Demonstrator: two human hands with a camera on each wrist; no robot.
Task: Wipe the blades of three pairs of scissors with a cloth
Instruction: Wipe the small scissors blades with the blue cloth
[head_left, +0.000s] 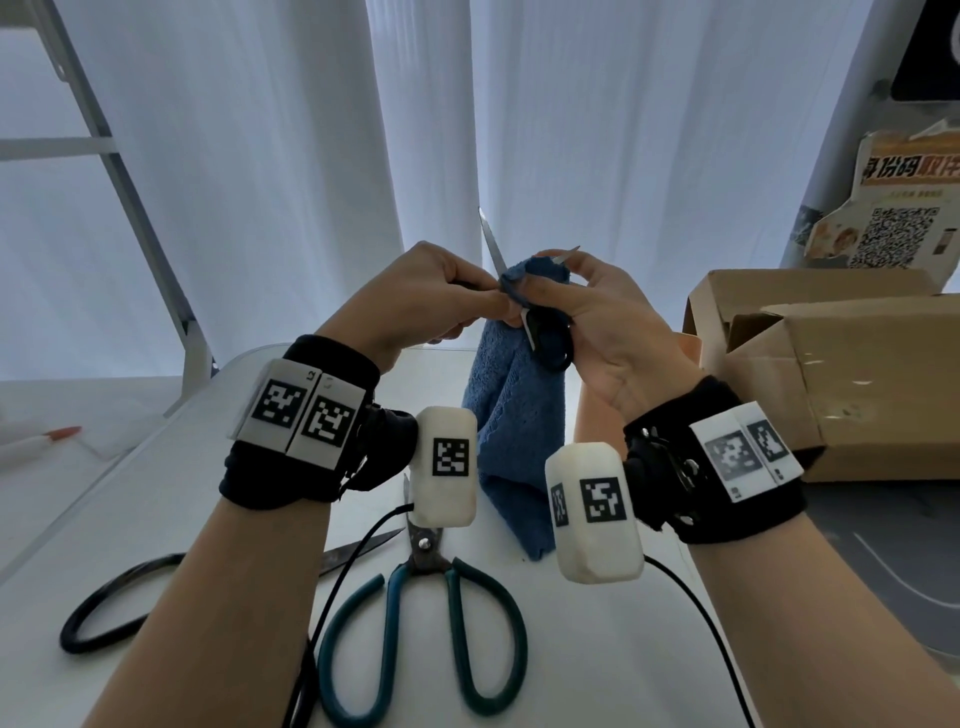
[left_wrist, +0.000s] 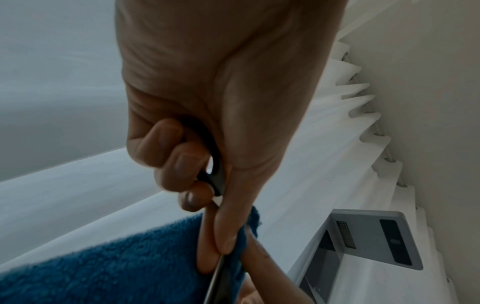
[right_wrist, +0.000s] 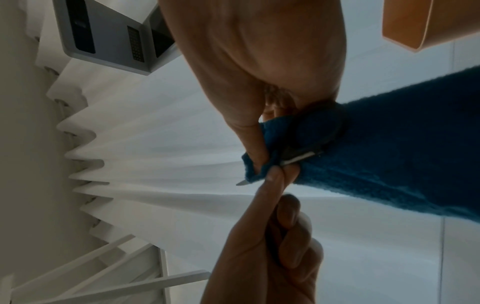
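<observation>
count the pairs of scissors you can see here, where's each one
3. Small black-handled scissors held up in both hands, blades open around the blue cloth. Teal-handled scissors on the table, front centre. Black-handled scissors lie left, partly hidden under the left forearm.

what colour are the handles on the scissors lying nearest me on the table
Teal green handles on the table scissors, clearest in the head view.

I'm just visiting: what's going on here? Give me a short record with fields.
Activity: wiping small scissors, held open in the air
Left hand: grips one black handle, pinches the blade
Right hand: pinches blue cloth round the other blade
Waiting on white table: teal-handled scissors; black-handled scissors
Nearby: cardboard box
</observation>
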